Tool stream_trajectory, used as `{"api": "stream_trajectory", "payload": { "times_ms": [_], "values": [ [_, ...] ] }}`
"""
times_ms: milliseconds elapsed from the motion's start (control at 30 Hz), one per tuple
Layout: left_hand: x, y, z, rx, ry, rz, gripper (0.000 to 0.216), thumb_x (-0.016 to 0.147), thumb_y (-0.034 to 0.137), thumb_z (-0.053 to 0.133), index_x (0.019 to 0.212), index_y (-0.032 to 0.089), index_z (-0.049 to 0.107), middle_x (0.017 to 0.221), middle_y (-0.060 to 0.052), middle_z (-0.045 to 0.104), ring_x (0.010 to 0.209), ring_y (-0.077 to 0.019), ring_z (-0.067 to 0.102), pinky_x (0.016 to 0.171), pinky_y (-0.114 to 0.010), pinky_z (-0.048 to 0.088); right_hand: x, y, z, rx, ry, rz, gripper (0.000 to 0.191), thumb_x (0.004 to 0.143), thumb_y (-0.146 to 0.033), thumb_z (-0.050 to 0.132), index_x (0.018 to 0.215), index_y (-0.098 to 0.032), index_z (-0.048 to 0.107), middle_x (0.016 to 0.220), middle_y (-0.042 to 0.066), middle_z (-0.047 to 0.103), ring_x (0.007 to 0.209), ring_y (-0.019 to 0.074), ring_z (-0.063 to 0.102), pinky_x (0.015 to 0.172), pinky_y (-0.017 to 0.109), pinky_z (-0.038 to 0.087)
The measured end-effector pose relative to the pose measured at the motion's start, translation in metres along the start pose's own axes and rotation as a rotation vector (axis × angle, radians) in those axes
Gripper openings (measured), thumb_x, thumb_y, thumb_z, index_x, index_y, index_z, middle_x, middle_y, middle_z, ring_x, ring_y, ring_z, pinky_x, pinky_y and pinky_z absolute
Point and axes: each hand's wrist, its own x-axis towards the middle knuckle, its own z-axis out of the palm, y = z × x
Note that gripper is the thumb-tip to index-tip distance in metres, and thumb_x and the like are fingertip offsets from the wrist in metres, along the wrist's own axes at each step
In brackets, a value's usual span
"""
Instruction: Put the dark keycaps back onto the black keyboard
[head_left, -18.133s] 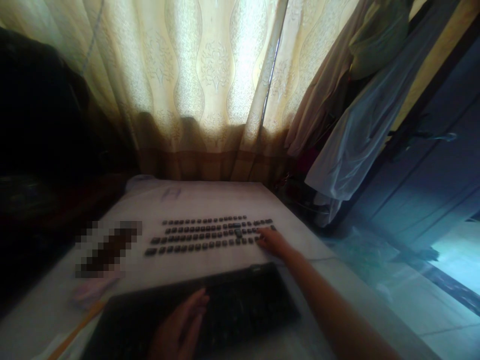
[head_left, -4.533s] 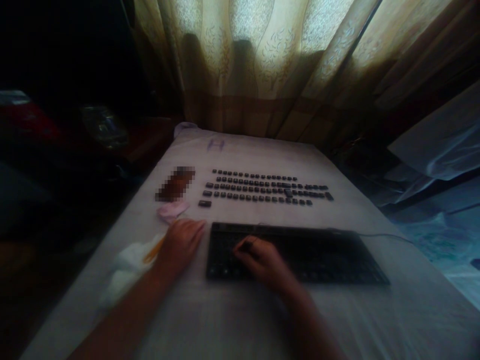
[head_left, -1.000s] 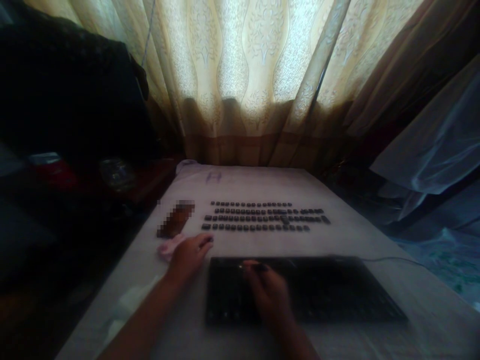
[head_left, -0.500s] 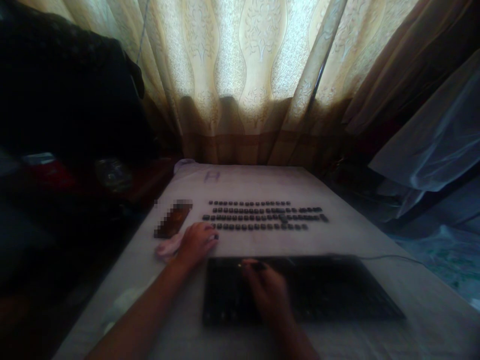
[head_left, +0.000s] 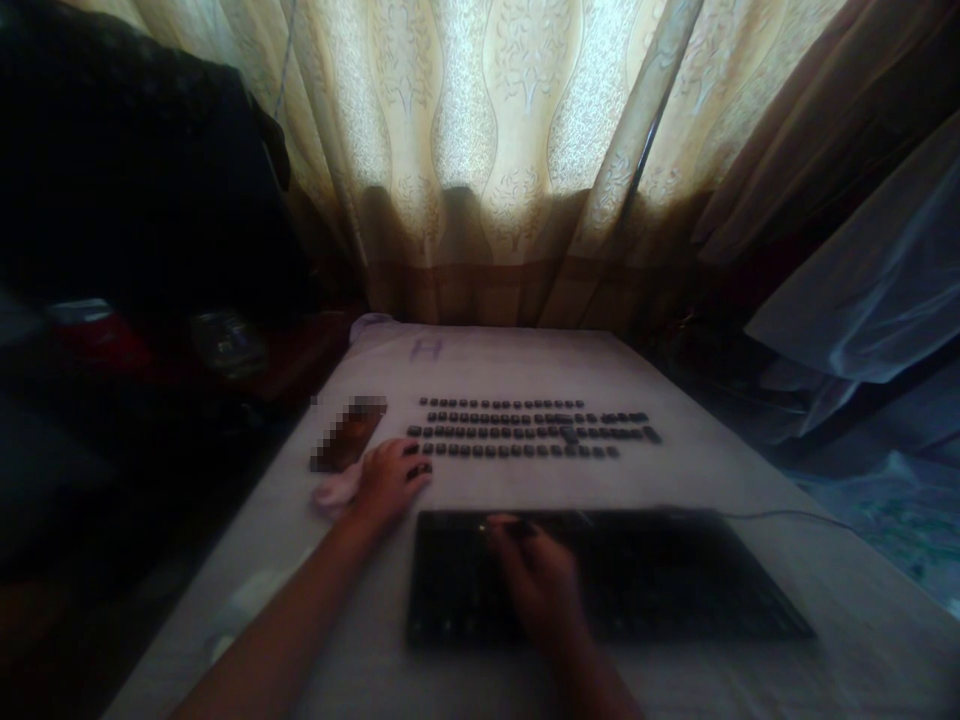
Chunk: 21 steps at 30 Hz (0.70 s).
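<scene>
My left hand (head_left: 390, 482) rests on the cloth at the left end of the nearest keycap row (head_left: 517, 451). Its fingers are bent around a small black keycap (head_left: 424, 469) close to the thumb. Over the left half of a black keyboard (head_left: 675, 580), my right hand (head_left: 541, 572) is closed on a small dark tool (head_left: 523, 529), with a bright spot near the fingertips. The tool's exact kind is too dark and blurred to make out. Several rows of loose black keycaps lie beyond the keyboard.
A phone-like dark object (head_left: 352, 435), partly pixelated, lies left of the rows. A pink cloth (head_left: 334, 492) is beside my left wrist, and a whitish item (head_left: 251, 600) by the forearm. The keyboard's cable (head_left: 780, 514) runs right. Curtains (head_left: 517, 150) hang behind the table.
My left hand has shifted slightly up and left, its fingers spreading a little and showing more of the row's left end. My right hand stays in nearly the same place over the keyboard.
</scene>
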Motion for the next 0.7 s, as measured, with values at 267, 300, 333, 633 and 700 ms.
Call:
{"api": "stream_trajectory", "payload": {
  "times_ms": [267, 300, 333, 633, 700],
  "values": [
    [0.001, -0.002, 0.0, 0.021, -0.014, -0.021, 0.022, 0.079, 0.031, 0.069, 0.1, 0.027, 0.075, 0.124, -0.007, 0.065, 0.119, -0.0312, 0.053, 0.098, -0.049, 0.039, -0.001, 0.0, 0.0, 0.013, 0.002, 0.007, 0.022, 0.091, -0.027, 0.054, 0.092, -0.017, 0.074, 0.073, 0.007, 0.075, 0.063, 0.0195, 0.071, 0.062, 0.028, 0.058],
    [0.001, -0.002, 0.001, 0.022, -0.015, -0.023, 0.022, 0.079, 0.031, 0.068, 0.1, 0.028, 0.075, 0.124, -0.007, 0.065, 0.119, -0.0312, 0.053, 0.098, -0.049, 0.039, -0.001, -0.001, 0.0, 0.016, 0.01, -0.001, 0.021, 0.091, -0.026, 0.055, 0.091, -0.017, 0.074, 0.074, 0.007, 0.075, 0.065, 0.0197, 0.072, 0.062, 0.027, 0.058],
    [0.001, -0.003, 0.001, 0.023, -0.015, -0.024, 0.022, 0.079, 0.031, 0.068, 0.1, 0.028, 0.075, 0.125, -0.007, 0.065, 0.119, -0.0312, 0.053, 0.098, -0.049, 0.039, 0.0, -0.003, 0.0, 0.02, 0.01, -0.015, 0.019, 0.09, -0.024, 0.056, 0.091, -0.017, 0.074, 0.076, 0.007, 0.076, 0.067, 0.0198, 0.072, 0.063, 0.027, 0.058],
    [0.001, -0.008, 0.007, 0.015, -0.013, -0.01, 0.021, 0.081, 0.034, 0.067, 0.1, 0.029, 0.075, 0.125, -0.006, 0.065, 0.12, -0.031, 0.053, 0.096, -0.048, 0.039, 0.005, -0.009, -0.005, 0.042, 0.015, -0.082, 0.016, 0.088, -0.016, 0.057, 0.084, -0.018, 0.073, 0.076, 0.006, 0.072, 0.067, 0.0172, 0.07, 0.062, 0.024, 0.056],
    [0.001, -0.008, 0.008, 0.013, -0.012, -0.008, 0.021, 0.081, 0.034, 0.067, 0.1, 0.029, 0.075, 0.125, -0.006, 0.065, 0.12, -0.0312, 0.052, 0.096, -0.049, 0.039, 0.004, -0.008, -0.004, 0.036, 0.026, -0.077, 0.016, 0.088, -0.017, 0.057, 0.085, -0.018, 0.073, 0.077, 0.006, 0.073, 0.069, 0.0177, 0.07, 0.063, 0.025, 0.057]
  ]
}}
